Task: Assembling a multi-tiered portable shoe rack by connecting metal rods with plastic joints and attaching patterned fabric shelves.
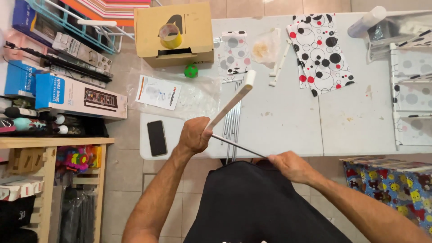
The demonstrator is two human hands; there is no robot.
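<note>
My left hand (194,135) grips the lower end of a white plastic bar (234,100) that slants up and to the right over the white table (288,126). My right hand (292,166) holds one end of a thin metal rod (238,145), whose other end meets the white bar at my left fist. Several more metal rods (232,118) lie on the table just beyond my left hand. A black phone (156,137) lies at the table's left edge.
Dotted fabric sheets (321,49) and white plastic connectors (279,65) lie farther back. A cardboard box (173,33) with a tape roll stands at back left. A partly built white rack (411,85) fills the right. Boxes and a wooden shelf (49,144) crowd the left floor.
</note>
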